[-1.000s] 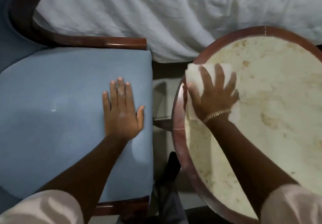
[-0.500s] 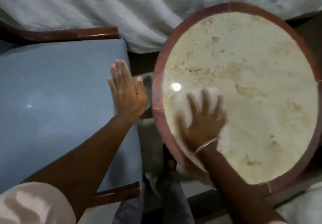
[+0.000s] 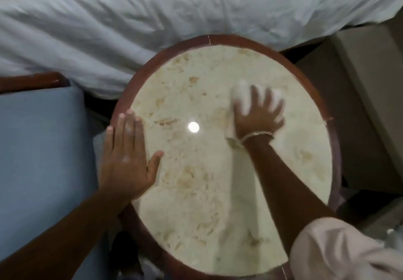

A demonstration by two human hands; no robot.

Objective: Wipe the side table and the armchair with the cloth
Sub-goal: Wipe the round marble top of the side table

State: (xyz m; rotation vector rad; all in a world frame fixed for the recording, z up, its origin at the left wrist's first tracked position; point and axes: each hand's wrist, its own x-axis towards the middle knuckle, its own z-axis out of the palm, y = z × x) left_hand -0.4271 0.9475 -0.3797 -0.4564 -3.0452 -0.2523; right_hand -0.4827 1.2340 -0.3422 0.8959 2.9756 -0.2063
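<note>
Here, in the head view, the round side table [image 3: 218, 225] fills the middle, a pale mottled stone worktop set in a dark reddish wooden rim, with a small bright glare spot near its centre. The right hand [image 3: 258, 116] lies at about two o'clock on the worktop, fingers spread wide and pressed flat on the white cloth [image 3: 241, 96], which bunches out past the fingertips and is smeared by motion blur. That grip is splayed and flattened on the cloth, not curled round it. A thin bracelet [image 3: 257, 135] crosses the wrist, and a pale sleeve [image 3: 340, 251] covers the upper arm at five o'clock.

The left hand [image 3: 128, 159] lies flat at nine o'clock, straddling the rim, its fingers together and pointing toward twelve, thumb angled out over the stone; its grip is flat and empty.

The armchair [image 3: 41, 149] lies just beside the table at nine o'clock, showing its blue seat cushion and a piece of dark wooden frame at its far edge. A rumpled white bed sheet [image 3: 152, 18] spans the top from ten to two o'clock, close behind the table's far rim. Beige flooring shows at three o'clock.
</note>
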